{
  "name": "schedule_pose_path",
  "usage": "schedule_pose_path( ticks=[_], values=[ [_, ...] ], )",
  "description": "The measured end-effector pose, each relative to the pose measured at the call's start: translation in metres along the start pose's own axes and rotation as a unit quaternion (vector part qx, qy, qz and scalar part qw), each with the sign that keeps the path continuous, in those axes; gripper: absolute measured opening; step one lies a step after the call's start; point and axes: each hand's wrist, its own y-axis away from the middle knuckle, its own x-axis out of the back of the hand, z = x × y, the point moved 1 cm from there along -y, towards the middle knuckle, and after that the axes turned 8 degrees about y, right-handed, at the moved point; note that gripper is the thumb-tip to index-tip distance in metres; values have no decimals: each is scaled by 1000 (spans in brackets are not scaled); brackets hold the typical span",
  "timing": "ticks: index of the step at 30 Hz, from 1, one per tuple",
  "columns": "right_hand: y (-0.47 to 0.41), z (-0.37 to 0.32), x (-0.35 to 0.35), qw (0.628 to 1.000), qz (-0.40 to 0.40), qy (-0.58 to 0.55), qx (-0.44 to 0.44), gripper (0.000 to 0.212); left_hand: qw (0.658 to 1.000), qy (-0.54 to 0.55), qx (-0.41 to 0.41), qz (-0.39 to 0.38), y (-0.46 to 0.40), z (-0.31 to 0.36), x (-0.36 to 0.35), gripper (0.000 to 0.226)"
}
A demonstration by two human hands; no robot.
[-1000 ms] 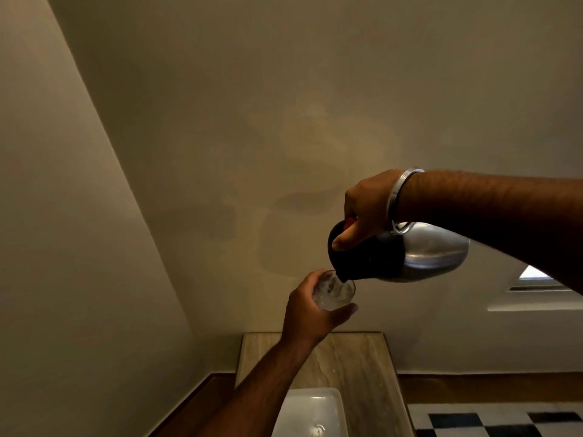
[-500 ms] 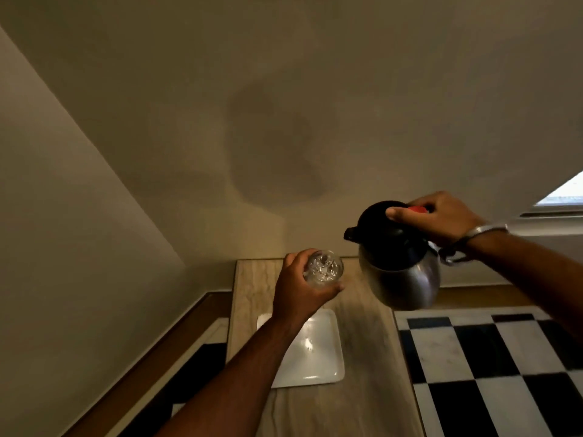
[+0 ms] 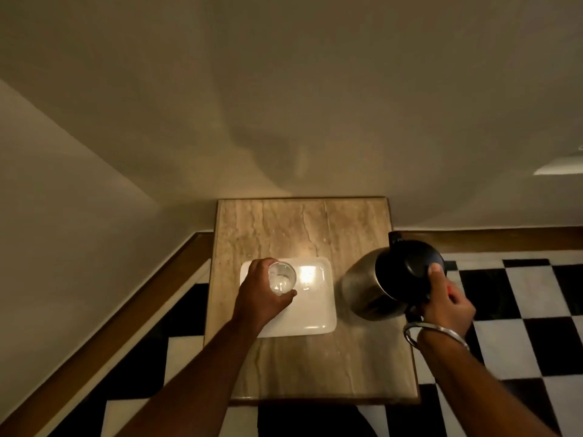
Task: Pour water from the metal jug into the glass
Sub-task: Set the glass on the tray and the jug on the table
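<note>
Hands around glass [image 3: 281,278] and jug [image 3: 386,283], handle hidden.

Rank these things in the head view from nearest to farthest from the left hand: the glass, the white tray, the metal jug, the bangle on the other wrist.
1. The glass: held in the left hand.
2. The white tray: directly under that hand.
3. The metal jug: to the right, over the table's right edge.
4. The bangle: farthest right, on the right wrist.
</note>
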Motion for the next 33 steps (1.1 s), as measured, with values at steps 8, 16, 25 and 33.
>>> schedule_pose_path(
  ticks=[8, 16, 25, 33],
  values=[
    [-32, 93, -26, 994, 66, -39, -81, 74, 999, -19, 32, 15, 1, -64, -69, 76],
    [-29, 139, -47, 993, 79, -48, -80, 76, 1000, -20, 12, 7, -15, -111, -93, 76],
    [-14, 144, -58, 993, 83, -68, -54, 72, 999, -26, -30, -6, -22, -126, -92, 73],
    [-19, 147, -67, 993, 68, -86, -53, 77, 999, -18, -34, -2, -19, -129, -94, 73]
  ],
)
